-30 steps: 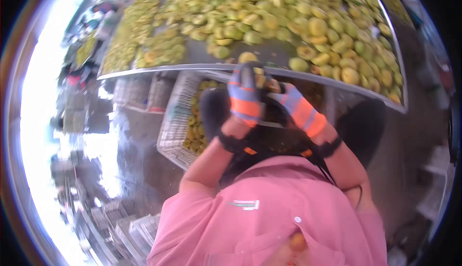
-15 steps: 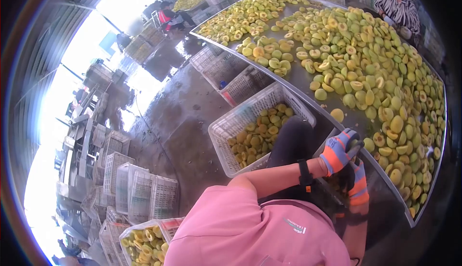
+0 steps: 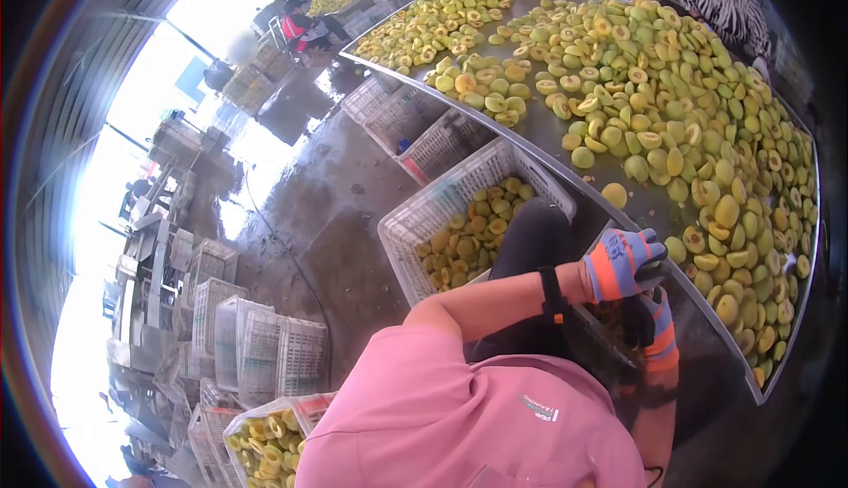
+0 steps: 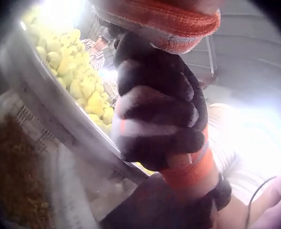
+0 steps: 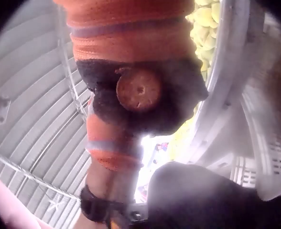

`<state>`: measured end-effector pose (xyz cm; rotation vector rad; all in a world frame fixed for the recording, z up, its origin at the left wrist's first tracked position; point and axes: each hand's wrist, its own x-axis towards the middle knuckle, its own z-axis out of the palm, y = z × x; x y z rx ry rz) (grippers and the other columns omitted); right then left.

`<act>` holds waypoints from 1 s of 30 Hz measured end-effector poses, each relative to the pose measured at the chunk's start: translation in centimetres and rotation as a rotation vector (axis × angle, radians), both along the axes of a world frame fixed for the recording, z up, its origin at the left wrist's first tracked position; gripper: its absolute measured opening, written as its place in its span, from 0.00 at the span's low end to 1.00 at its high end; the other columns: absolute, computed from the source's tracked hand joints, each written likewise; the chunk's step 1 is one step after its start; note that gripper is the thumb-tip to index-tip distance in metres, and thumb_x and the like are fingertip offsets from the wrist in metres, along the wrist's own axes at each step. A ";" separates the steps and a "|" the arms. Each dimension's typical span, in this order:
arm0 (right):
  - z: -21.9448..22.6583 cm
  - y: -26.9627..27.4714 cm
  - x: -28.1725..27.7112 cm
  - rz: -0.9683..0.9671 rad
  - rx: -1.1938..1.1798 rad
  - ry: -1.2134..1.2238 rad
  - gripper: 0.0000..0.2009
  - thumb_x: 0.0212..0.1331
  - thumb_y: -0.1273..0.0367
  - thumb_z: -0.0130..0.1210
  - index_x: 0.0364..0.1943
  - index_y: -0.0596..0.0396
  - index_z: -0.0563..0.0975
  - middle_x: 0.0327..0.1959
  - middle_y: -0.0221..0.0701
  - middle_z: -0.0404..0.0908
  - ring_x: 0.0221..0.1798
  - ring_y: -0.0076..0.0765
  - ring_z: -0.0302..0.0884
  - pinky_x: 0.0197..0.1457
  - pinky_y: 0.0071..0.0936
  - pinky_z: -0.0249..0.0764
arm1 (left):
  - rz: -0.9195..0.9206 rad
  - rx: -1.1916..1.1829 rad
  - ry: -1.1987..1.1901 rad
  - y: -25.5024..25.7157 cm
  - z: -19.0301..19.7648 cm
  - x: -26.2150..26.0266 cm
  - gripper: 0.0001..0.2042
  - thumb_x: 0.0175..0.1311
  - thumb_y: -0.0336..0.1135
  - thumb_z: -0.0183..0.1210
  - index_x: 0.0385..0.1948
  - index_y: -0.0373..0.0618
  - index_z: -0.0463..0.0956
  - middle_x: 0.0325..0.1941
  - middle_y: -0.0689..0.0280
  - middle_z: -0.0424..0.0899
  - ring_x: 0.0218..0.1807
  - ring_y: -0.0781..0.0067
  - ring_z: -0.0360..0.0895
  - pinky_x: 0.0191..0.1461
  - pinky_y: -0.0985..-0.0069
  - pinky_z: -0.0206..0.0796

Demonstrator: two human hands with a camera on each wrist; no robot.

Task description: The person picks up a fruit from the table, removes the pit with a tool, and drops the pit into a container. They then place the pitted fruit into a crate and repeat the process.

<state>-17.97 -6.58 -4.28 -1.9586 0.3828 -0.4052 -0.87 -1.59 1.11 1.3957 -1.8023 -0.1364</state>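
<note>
Both hands wear grey-and-orange gloves with dark palms and meet beside the metal table's near edge. My left hand (image 3: 624,265) lies just above my right hand (image 3: 661,340) in the head view. Dark fingers of my right hand (image 4: 162,112) are curled in the left wrist view. A round brown end of some object (image 5: 139,90) shows against the dark glove of my right hand (image 5: 135,43). Whatever lies between the hands is hidden, and my left hand's grip cannot be made out. One yellow fruit half (image 3: 615,195) rests near the table's edge.
Green-yellow fruit halves (image 3: 676,166) cover much of the metal table (image 3: 565,170). A white crate (image 3: 402,245) of fruit stands beside the left knee, with more crates (image 3: 415,126) beyond. Another person (image 3: 726,7) sits across the table. Stacked crates (image 3: 300,360) stand at lower left.
The head view has swung round since a second ago, bringing the floor and stacked crates into sight. Both hands stay together by the table's edge; over the last half second they have barely moved.
</note>
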 end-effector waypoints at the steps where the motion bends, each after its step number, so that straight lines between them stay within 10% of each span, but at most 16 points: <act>1: -0.2 0.0 0.2 0.001 0.010 -0.008 0.09 0.56 0.68 0.51 0.37 0.55 0.77 0.36 0.36 0.78 0.39 0.43 0.76 0.42 0.35 0.71 | -0.041 0.008 -0.040 -0.3 0.2 0.5 0.11 0.51 0.40 0.62 0.31 0.45 0.76 0.28 0.59 0.73 0.29 0.52 0.74 0.29 0.63 0.66; 5: -4.2 -0.6 1.6 -0.144 0.039 -0.173 0.10 0.56 0.68 0.55 0.39 0.57 0.78 0.35 0.31 0.80 0.38 0.29 0.77 0.41 0.29 0.72 | -0.080 -0.078 -0.066 -0.2 0.4 1.1 0.10 0.49 0.38 0.62 0.31 0.45 0.76 0.27 0.58 0.74 0.29 0.50 0.73 0.30 0.64 0.67; 8: -9.7 -1.4 0.2 -0.306 0.022 -0.216 0.12 0.55 0.69 0.58 0.42 0.59 0.78 0.36 0.30 0.81 0.39 0.24 0.75 0.43 0.26 0.73 | 0.054 -0.021 0.394 -0.7 -1.4 -0.7 0.09 0.52 0.32 0.59 0.33 0.41 0.75 0.32 0.53 0.78 0.36 0.45 0.76 0.39 0.62 0.70; 11: -2.2 0.0 1.2 -0.261 0.454 -0.112 0.11 0.54 0.70 0.58 0.42 0.58 0.79 0.34 0.26 0.80 0.37 0.20 0.72 0.41 0.25 0.72 | 0.074 0.198 0.561 -1.4 -3.1 -1.0 0.08 0.59 0.31 0.56 0.37 0.37 0.77 0.31 0.52 0.80 0.34 0.55 0.78 0.38 0.67 0.69; 12: -0.7 0.2 0.9 -0.262 0.576 -0.072 0.11 0.54 0.69 0.58 0.40 0.58 0.79 0.33 0.25 0.80 0.35 0.20 0.72 0.39 0.25 0.72 | 0.048 0.220 0.639 -1.4 -3.0 -1.4 0.07 0.63 0.28 0.49 0.34 0.38 0.76 0.27 0.65 0.77 0.31 0.78 0.71 0.35 0.76 0.67; 15: 1.4 0.1 0.2 -0.232 0.725 -0.030 0.10 0.53 0.68 0.58 0.37 0.58 0.80 0.28 0.26 0.79 0.30 0.19 0.71 0.33 0.24 0.71 | -0.026 0.302 0.783 -1.5 -2.2 -2.3 0.09 0.69 0.29 0.46 0.36 0.38 0.77 0.29 0.69 0.78 0.31 0.82 0.70 0.35 0.80 0.65; 24: -1.9 1.0 0.4 -0.473 0.626 -0.023 0.15 0.55 0.68 0.60 0.45 0.60 0.77 0.37 0.33 0.81 0.38 0.24 0.74 0.41 0.28 0.73 | 0.073 0.270 0.681 -2.5 -7.1 -2.1 0.07 0.65 0.27 0.48 0.38 0.38 0.75 0.32 0.69 0.77 0.31 0.78 0.72 0.35 0.77 0.68; 25: -5.1 -0.6 0.2 -0.204 0.421 -0.158 0.15 0.57 0.68 0.58 0.46 0.59 0.77 0.36 0.30 0.80 0.39 0.25 0.75 0.43 0.27 0.73 | 0.145 0.199 0.449 -2.3 -6.1 -2.1 0.06 0.61 0.29 0.53 0.36 0.38 0.76 0.31 0.63 0.79 0.33 0.71 0.76 0.35 0.73 0.69; 26: -2.9 -0.4 -0.2 -0.212 0.692 -0.100 0.11 0.60 0.66 0.57 0.43 0.57 0.77 0.36 0.26 0.80 0.42 0.26 0.75 0.47 0.25 0.72 | 0.227 0.144 0.215 -1.7 -4.1 -2.6 0.07 0.57 0.31 0.58 0.35 0.38 0.76 0.31 0.58 0.81 0.34 0.65 0.79 0.36 0.69 0.70; 29: -3.5 -1.7 -2.4 0.000 -0.477 -0.053 0.07 0.56 0.71 0.52 0.37 0.55 0.77 0.36 0.30 0.79 0.40 0.34 0.76 0.44 0.32 0.71 | 0.088 0.224 0.392 -0.7 -0.5 -2.1 0.09 0.53 0.31 0.60 0.35 0.40 0.78 0.31 0.53 0.81 0.34 0.51 0.79 0.38 0.67 0.71; 30: -2.8 -1.7 -2.2 -0.007 -0.224 -0.001 0.07 0.57 0.70 0.52 0.38 0.55 0.77 0.35 0.30 0.79 0.39 0.32 0.76 0.43 0.30 0.71 | 0.048 0.217 0.330 -0.5 0.1 -1.5 0.08 0.53 0.31 0.60 0.34 0.40 0.78 0.31 0.53 0.81 0.34 0.50 0.79 0.37 0.67 0.72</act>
